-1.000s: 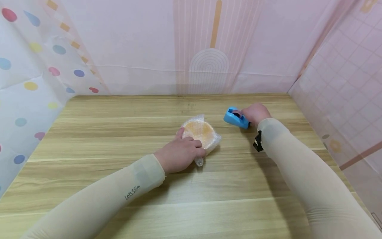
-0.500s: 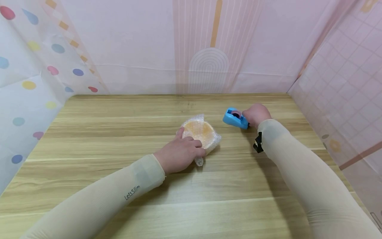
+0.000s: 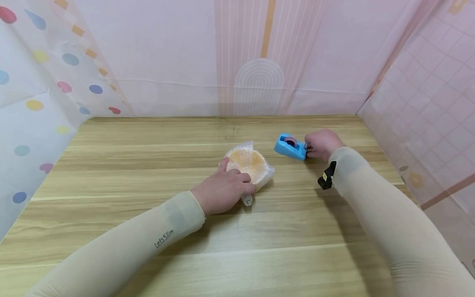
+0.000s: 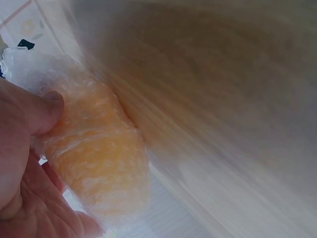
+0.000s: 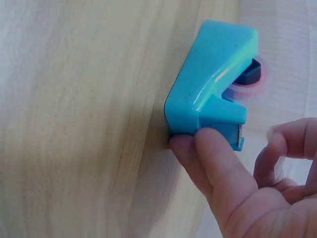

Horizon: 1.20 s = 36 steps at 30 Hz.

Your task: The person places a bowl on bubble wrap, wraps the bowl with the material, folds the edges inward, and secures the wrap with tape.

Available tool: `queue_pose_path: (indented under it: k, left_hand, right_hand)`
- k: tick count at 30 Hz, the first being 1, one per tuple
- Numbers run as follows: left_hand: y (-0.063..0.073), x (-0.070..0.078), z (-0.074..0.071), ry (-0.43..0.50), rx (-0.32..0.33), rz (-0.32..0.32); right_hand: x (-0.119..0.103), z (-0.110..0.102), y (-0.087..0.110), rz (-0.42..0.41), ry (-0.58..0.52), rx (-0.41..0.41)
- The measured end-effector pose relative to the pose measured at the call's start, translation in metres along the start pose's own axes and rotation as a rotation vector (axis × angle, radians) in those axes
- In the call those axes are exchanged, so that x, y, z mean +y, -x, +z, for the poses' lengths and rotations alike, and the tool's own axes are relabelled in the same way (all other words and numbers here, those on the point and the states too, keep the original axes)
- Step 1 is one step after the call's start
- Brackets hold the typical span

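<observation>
My left hand [image 3: 224, 189] grips a round orange thing, seemingly a bowl, in bubble wrap [image 3: 256, 163] at mid-table. In the left wrist view, the thumb lies on the bubble wrap [image 4: 99, 153] and the other fingers reach beneath. A blue tape dispenser [image 3: 290, 148] stands to the right of it. My right hand [image 3: 324, 143] is at the dispenser's cutter end. Two fingers [image 5: 213, 148] press against its front in the right wrist view. Beside the cutter, curled fingertips pinch what seems to be clear tape [image 5: 279, 166], hard to make out. The tape roll looks blurred.
Both things rest on a wood-grain table [image 3: 148, 165]. Pale patterned sheets [image 3: 167, 62] hang behind the table and along both sides. A black wrist-camera mount [image 3: 326, 177] sits under my right wrist.
My right hand has drawn back to the right, away from the dispenser's cutter end. The dispenser has shifted slightly left. My left hand and the wrapped bowl stay put.
</observation>
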<state>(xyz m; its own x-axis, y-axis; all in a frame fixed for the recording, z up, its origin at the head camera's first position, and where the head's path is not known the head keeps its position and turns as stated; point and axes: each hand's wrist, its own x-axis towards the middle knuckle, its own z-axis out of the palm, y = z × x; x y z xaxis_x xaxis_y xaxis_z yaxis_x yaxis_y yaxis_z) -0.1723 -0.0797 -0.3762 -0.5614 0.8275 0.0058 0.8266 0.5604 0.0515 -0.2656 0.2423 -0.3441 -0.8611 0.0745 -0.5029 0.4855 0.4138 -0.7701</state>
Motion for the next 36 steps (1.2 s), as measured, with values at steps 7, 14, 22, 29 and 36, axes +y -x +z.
queue_pose_path:
  k: [7, 14, 22, 29, 36]
  left_hand:
    - [0.0, 0.0, 0.0, -0.001, -0.002, -0.001]
    - [0.001, 0.001, 0.0, -0.005, 0.001, 0.0]
    - [0.001, 0.0, 0.0, -0.011, 0.001, 0.0]
    - [0.0, 0.0, 0.001, -0.018, 0.005, 0.008]
    - [0.0, 0.0, 0.0, -0.013, -0.014, 0.002]
  right_hand:
    - [0.003, -0.003, 0.003, 0.016, -0.064, -0.012]
    - [0.007, -0.002, 0.002, -0.003, -0.037, -0.011]
    - [0.009, -0.001, 0.003, -0.02, 0.022, 0.012]
    - [0.011, -0.003, 0.005, -0.025, 0.005, -0.007]
    - [0.012, -0.012, 0.009, -0.01, 0.138, -0.071]
